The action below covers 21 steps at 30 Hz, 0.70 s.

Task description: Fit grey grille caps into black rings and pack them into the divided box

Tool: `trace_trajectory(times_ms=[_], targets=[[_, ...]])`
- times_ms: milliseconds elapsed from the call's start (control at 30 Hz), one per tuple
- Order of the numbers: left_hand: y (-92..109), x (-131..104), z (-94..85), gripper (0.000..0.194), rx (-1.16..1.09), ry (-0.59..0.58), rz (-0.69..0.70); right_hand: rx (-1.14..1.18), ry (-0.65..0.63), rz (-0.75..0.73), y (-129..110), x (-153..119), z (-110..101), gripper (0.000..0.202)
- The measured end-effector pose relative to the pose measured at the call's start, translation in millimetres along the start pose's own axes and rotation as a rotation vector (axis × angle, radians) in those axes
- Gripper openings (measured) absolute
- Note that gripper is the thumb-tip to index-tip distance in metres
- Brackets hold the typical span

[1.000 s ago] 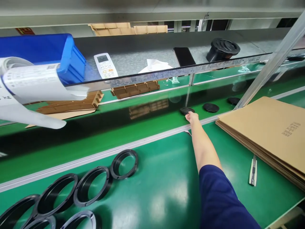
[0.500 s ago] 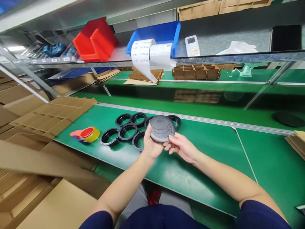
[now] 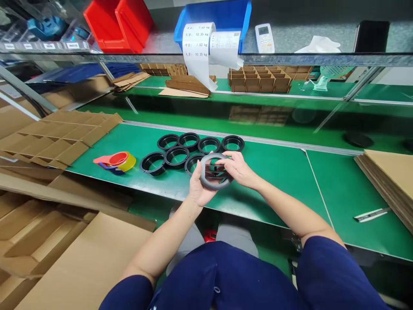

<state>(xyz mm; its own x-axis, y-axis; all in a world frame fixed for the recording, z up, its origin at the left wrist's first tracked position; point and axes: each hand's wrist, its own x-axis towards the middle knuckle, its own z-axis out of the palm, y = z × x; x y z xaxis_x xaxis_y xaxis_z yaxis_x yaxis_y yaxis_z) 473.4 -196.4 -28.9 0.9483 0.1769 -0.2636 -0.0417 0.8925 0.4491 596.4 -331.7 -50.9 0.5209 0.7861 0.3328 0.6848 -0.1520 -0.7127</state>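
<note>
A round grey air vent [image 3: 213, 174] is held up over the near part of the bench, its inner slats turned so that gaps show between them. My left hand [image 3: 200, 189] grips its rim from the left and below, thumb along the edge. The fingers of my right hand [image 3: 238, 169] are bent onto the slats and the upper right of the vent; their tips are partly hidden. Just behind, several black rings [image 3: 177, 157] lie on the green bench [image 3: 267, 193], one of them partly covered by the vent and my left hand.
A tape dispenser with yellow tape [image 3: 120, 161] lies to the left, beside cardboard dividers [image 3: 64, 133]. At right are a utility knife [image 3: 371, 215] and stacked cardboard [image 3: 390, 185]. The shelf above holds red [image 3: 119, 26] and blue bins [image 3: 216, 17], with a label roll [image 3: 198, 43] hanging down.
The vent's slats, closed flat earlier, now stand open. My right hand has moved from the lower right rim up onto the slats. The view has tilted downward.
</note>
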Motion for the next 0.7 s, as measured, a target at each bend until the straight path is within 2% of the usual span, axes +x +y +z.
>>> trace_trajectory(times_ms=[67, 200, 333, 400, 500, 567, 700], targets=[[-0.7, -1.9, -2.7, 0.062, 0.029, -0.033, 0.003, 0.081, -0.013, 0.040, -3.8, -0.4, -3.1, 0.077], [-2.5, -2.7, -2.7, 0.069, 0.048, -0.032, -0.040, 0.178, 0.051, 0.128, -10.7, -1.5, -17.1, 0.075], [-3.5, 3.2, -0.8, 0.074, 0.020, -0.025, -0.088, 0.157, 0.080, 0.148, -6.7, -7.8, -22.9, 0.075], [-4.2, 8.6, -1.6, 0.078, -0.006, -0.003, -0.109, 0.075, 0.067, 0.097, -2.4, -13.8, -20.5, 0.075], [-8.0, 16.9, -3.9, 0.078, -0.050, 0.077, -0.156, -0.118, -0.086, -0.093, 0.5, -24.7, -13.2, 0.075], [-12.9, 21.9, -4.3, 0.077, -0.065, 0.108, -0.207, -0.205, -0.190, -0.168, 0.8, -30.1, -8.4, 0.083], [-22.0, 31.4, -2.0, 0.077, -0.028, 0.127, -0.242, -0.205, -0.268, -0.062, 11.7, -21.8, -5.2, 0.109]])
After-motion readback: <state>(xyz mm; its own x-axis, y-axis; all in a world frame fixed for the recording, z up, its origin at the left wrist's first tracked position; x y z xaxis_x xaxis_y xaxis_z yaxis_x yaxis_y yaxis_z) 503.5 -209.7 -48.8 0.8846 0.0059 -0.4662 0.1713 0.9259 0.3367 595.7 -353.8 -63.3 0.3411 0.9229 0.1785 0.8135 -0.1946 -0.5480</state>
